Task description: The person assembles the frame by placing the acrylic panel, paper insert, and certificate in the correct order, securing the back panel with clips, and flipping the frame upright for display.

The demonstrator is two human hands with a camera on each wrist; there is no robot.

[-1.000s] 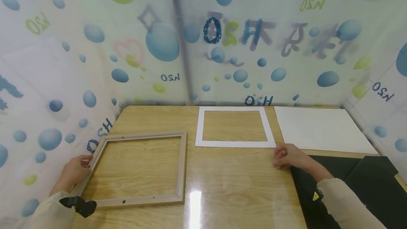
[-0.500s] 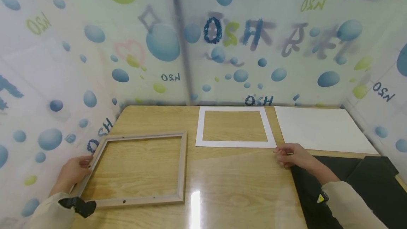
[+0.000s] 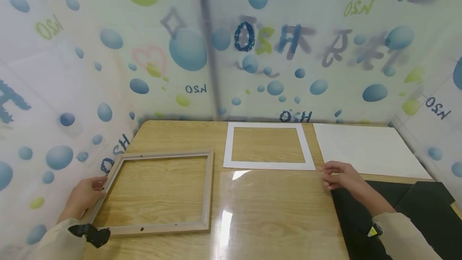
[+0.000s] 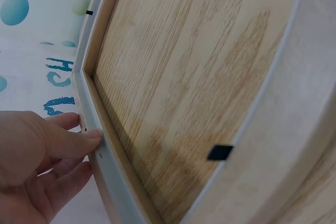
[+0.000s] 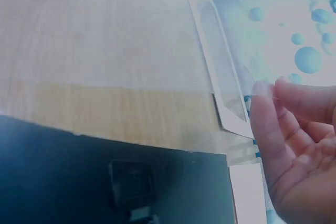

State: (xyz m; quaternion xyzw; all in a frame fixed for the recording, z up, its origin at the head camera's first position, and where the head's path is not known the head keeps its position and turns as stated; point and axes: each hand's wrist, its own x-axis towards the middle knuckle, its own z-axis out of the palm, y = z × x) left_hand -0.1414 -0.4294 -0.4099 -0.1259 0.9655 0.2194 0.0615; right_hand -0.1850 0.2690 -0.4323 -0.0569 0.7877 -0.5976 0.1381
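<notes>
A light wooden picture frame [image 3: 208, 187] lies at the left of the table. My left hand [image 3: 85, 196] holds its left side bar, the thumb on top and fingers at the outer edge, also seen in the left wrist view, where the hand [image 4: 50, 163] meets the pale bar [image 4: 113, 174]. Between the thumb and index finger of my right hand [image 3: 342, 177] is the far right corner of a clear sheet [image 3: 274, 204], marked by faint edges and bright glare. In the right wrist view, the hand [image 5: 299, 145] pinches the sheet's corner.
A white mat board [image 3: 268, 165] with a cut-out window lies at the back middle. Right of it is a plain white sheet [image 3: 371, 147]. Black board [image 3: 364, 212] with a raised flap lies at the near right. Patterned curtain [image 3: 252, 63] encloses the wooden table [image 3: 173, 131].
My right hand has moved slightly to the right with the clear sheet's corner, and new glare shows near the sheet's far left corner. The left hand and the wooden frame stay put.
</notes>
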